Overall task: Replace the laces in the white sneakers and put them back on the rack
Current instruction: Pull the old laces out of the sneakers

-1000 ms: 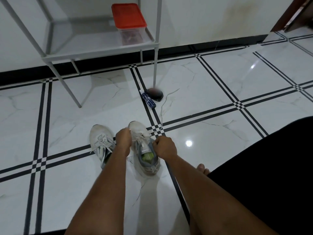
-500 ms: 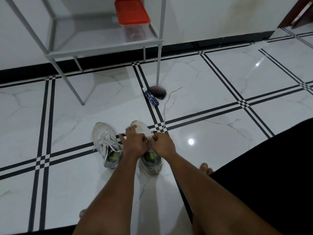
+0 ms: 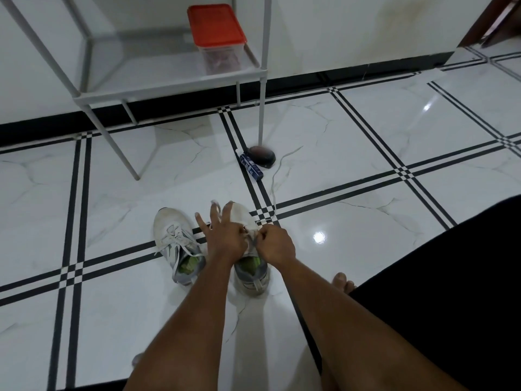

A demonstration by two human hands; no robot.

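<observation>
Head view: two white sneakers stand side by side on the tiled floor (image 3: 366, 136), toes pointing toward the rack (image 3: 169, 88). The left sneaker (image 3: 174, 244) is already laced, its bow lying loose over the tongue. Both hands work over the right sneaker (image 3: 251, 275). The left hand (image 3: 222, 238) has its outer fingers spread straight toward the toe while thumb and forefinger appear to pinch the lace (image 3: 249, 231) near the eyelets. The right hand (image 3: 275, 245) is clenched on the same lace from the other side. How the lace runs under the hands is hidden.

The step in hand looks like lacing or tying off the second shoe, so the task seems more than half done. The next move likely calls for pulling both ends even and snug, finishing the knot, then lifting the pair onto the rack shelf, which has free room beside the box (image 3: 217, 38).

Count: two sneakers, one rack, one red-lidded box on it, one blue tube (image 3: 251, 167) and one dark round object (image 3: 260, 156) on the floor by the rack leg, and one loose pale cord (image 3: 275, 179), possibly an old lace, near them.
</observation>
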